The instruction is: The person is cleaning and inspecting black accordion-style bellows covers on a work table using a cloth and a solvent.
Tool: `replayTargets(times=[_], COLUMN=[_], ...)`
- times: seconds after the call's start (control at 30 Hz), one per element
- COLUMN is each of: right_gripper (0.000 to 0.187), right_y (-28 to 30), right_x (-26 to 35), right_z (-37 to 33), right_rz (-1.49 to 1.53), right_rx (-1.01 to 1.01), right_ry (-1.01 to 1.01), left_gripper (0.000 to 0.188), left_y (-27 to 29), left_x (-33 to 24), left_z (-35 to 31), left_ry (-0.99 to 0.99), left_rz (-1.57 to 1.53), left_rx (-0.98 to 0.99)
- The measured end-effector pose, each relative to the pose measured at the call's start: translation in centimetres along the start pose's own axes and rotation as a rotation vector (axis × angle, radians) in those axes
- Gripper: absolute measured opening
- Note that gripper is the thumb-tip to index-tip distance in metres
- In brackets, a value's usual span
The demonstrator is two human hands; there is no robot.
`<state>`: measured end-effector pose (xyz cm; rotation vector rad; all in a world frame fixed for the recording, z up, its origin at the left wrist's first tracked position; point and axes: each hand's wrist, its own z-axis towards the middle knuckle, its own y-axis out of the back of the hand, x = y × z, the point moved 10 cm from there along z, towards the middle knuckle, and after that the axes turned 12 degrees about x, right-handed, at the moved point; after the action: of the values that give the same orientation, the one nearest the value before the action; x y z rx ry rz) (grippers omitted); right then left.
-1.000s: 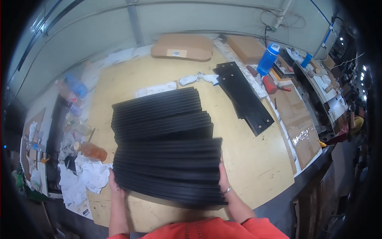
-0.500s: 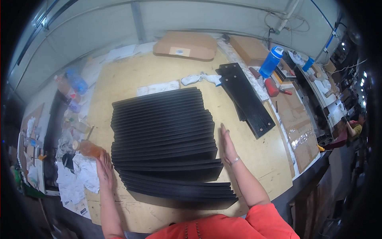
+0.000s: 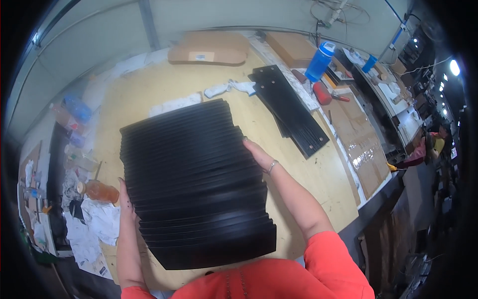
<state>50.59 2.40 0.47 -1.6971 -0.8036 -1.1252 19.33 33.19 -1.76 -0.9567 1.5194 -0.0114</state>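
A thick row of long black panels (image 3: 194, 164) fills the middle of the wooden table, packed together with their faces tilted and their ends uneven. My left hand (image 3: 125, 200) presses on the left ends of the panels, its fingers partly hidden behind them. At the right ends, my right hand (image 3: 256, 153) grips the row, fingertips tucked out of sight at its side. The row is held between both hands; whether its underside is clear of the table is hidden. Beside my left hand lies a jar (image 3: 102, 191) of amber liquid.
Flat black strips with holes (image 3: 294, 112) lie beyond my right hand. A white cloth (image 3: 229, 88) and a cardboard piece (image 3: 209, 49) are farther back. A blue bottle (image 3: 319, 62) and a red mallet (image 3: 322, 93) stand at right. Crumpled white paper (image 3: 102, 219) lies left.
My hands have come in from beside the row onto its two ends. The gaps among the nearest panels have closed, and the panels now tilt more, showing broader faces. The view has shifted slightly.
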Motion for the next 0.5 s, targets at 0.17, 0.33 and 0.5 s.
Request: replayTargets(times=[0.17, 0.33, 0.5], right_gripper=[0.099, 0.123, 0.117], right_y=[1.1, -4.6, -10.4], right_x=[-4.6, -13.2, -11.2], right_z=[-9.7, -24.7, -23.4], right_rz=[-0.057, -0.27, -0.447], right_rx=[-0.097, -0.198, -0.469], right_ry=[0.001, -0.098, -0.059], left_gripper=[0.077, 0.069, 0.048], left_y=[3.6, 1.5, 2.5], left_x=[-0.1, 7.4, 7.7], left_z=[-7.4, -17.4, -19.3], left_ry=[-0.078, -0.008, -0.044], left_rz=[0.294, -0.038, 0.126], left_rx=[-0.134, -0.041, -0.206])
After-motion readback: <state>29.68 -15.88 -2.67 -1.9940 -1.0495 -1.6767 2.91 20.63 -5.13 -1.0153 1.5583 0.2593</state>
